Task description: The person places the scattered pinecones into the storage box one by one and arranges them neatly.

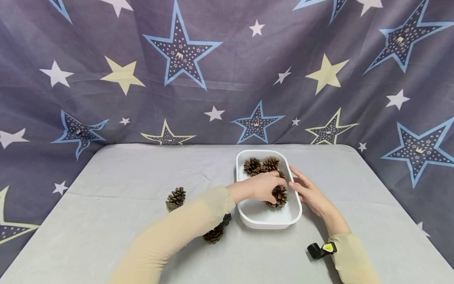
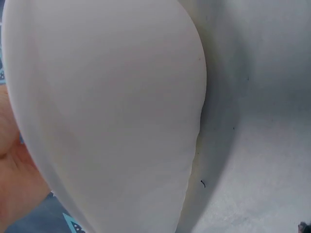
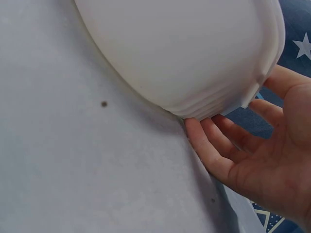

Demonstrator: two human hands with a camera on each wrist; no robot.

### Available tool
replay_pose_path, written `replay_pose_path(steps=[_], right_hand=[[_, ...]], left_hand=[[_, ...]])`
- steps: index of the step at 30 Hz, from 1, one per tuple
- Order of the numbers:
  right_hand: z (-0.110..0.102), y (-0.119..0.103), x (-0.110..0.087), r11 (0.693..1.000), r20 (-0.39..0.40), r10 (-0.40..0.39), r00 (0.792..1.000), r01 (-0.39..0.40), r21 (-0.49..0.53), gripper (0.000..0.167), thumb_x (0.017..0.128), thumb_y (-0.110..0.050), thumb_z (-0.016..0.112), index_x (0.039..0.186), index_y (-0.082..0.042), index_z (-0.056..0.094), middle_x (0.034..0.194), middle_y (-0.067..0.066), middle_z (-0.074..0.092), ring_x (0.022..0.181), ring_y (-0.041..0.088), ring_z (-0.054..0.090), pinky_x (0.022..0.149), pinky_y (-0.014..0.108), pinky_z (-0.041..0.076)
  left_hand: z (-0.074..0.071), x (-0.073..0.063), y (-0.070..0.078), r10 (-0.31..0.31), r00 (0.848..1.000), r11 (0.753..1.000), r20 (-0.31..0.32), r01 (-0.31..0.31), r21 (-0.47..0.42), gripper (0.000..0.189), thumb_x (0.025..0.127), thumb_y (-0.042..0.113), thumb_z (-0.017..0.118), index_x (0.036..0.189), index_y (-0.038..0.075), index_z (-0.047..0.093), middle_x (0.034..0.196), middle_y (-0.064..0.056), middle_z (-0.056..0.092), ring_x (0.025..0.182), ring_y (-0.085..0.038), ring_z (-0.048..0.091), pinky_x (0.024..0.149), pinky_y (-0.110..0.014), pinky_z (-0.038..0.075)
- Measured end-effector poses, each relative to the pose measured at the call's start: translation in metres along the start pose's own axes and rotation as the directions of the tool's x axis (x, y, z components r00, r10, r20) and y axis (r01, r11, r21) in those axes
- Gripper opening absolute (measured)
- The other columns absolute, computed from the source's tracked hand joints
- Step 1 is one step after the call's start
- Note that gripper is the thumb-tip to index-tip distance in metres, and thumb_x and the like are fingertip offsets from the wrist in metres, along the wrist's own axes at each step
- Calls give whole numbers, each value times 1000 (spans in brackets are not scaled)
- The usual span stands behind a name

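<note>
While one brown pine cone (image 1: 279, 198) sits inside the white tray (image 1: 271, 225), gripped by the curled fingers of the left hand (image 1: 261, 187), further cones (image 1: 252, 166) lie clustered at the far end. Right hand (image 1: 313, 198): apart from the left, not clamped, fingers and thumb resting against the tray's right side. Outside the tray, on the grey-covered tabletop (image 1: 85, 236): one upright cone (image 1: 176, 197) left of the beige left sleeve (image 1: 184, 227), another cone (image 1: 214, 236) on its near side, partly covered; behind, a purple-grey star-print cloth (image 1: 230, 67).
</note>
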State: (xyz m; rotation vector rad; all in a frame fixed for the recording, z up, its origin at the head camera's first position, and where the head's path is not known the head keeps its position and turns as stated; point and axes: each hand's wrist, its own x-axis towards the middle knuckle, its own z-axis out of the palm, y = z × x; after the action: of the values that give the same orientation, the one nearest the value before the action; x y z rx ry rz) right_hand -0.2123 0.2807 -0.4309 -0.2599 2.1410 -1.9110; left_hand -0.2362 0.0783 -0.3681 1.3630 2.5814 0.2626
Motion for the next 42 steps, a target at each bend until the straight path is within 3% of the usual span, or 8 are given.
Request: replay_pose_path(steps=[10,18,22,27,34,42], right_hand=[[-1,-1,2,1000,3,-9,1000,9,-14,62,96,-21,44,147,-19,9,136,27,26,101,9,53,84,37,50],[0,-2,3,1000,12,-11,1000,11,5,62,96,-19,44,147,-18,9,135,27,27,101,7,53,82,35,51],[1,-2,2,1000,8,-5,1000,5,-2,62,96,-20,44,147,-18,9,135,26,27,101,7,53,82,34,51],[1,-1,1,1000,1,-4,1000,4,-4,62,96,-20,44,147,-18,9,134,26,28,100,5,53,81,35,52],[1,0,1,1000,6,-12,1000,12,-2,62,96,-19,44,147,-18,9,134,26,28,100,4,54,81,34,52],[2,0,1,1000,-2,-3,1000,3,-19,62,96,-20,44,147,-17,9,137,28,25,99,4,53,80,33,52]], left_hand=[[2,4,2,-35,999,999,-39,36,17,50,74,26,75,118,15,55,113,2,52,101,-8,51,88,-18,43],[3,3,6,-101,992,993,-75,105,47,48,72,32,75,116,23,57,104,4,47,84,-6,50,64,-18,45],[3,2,7,-110,991,992,-76,115,55,49,73,29,75,118,24,56,102,3,47,83,-7,49,60,-18,43],[4,2,6,-99,993,992,-61,104,74,50,76,24,73,122,26,54,108,3,50,93,-9,52,65,-20,47],[6,2,4,-99,993,993,-68,103,61,48,76,27,73,120,27,55,111,5,52,98,-10,53,74,-24,48],[-5,-3,-1,-94,991,993,-93,100,57,42,76,26,72,115,24,58,111,5,53,100,-11,54,82,-27,48]])
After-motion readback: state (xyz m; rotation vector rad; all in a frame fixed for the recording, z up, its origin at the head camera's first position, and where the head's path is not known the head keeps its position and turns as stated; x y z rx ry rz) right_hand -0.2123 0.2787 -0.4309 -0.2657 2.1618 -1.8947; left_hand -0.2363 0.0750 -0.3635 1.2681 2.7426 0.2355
